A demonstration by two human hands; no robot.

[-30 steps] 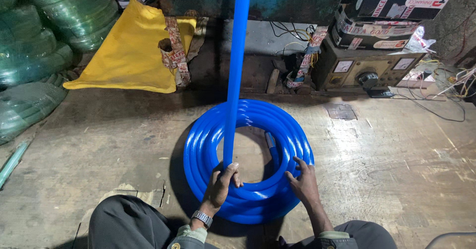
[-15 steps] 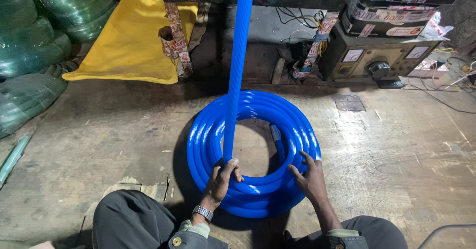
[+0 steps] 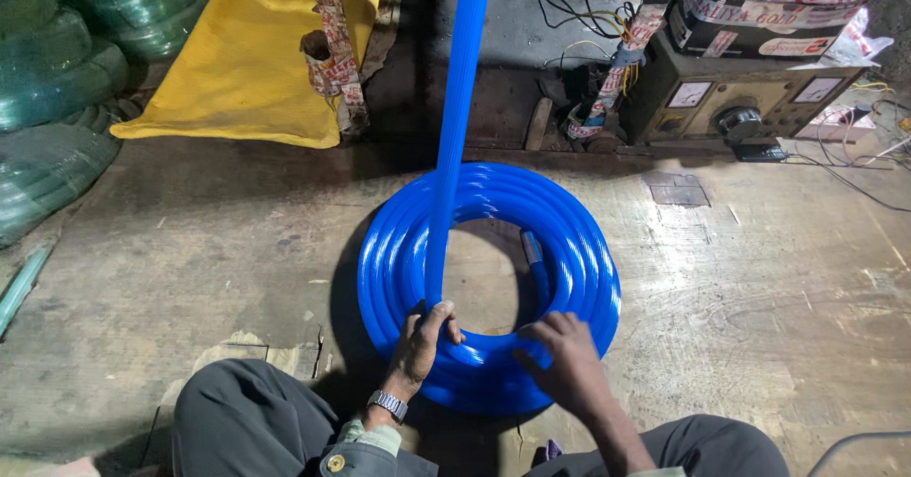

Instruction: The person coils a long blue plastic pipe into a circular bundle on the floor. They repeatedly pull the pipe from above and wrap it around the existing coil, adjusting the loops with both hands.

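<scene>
I see a coil of blue hose (image 3: 489, 278) lying flat on the worn concrete floor (image 3: 759, 287), right in front of the seated person's knees. The left hand (image 3: 422, 339) has its grip clamped around the free length of hose (image 3: 457, 126) just where it meets the near rim of the coil — from there that length rises straight up and out of the top of the view. A metal wristwatch (image 3: 387, 405) sits on that wrist. The right hand (image 3: 565, 368) rests palm-down on the near rim of the coil, fingers spread and curled over the top turns; its grip is loose and open, pressing rather than closed around anything. The two hands are near each other, a short stretch of coil between them. One cut end of the hose (image 3: 531, 249) shows inside the ring, against its right inner wall.

Beyond the coil lie a yellow sack (image 3: 237, 59) and, to the right, a boxy machine with dials (image 3: 740, 97) — green hose coils (image 3: 57, 88) are stacked at the far left.
</scene>
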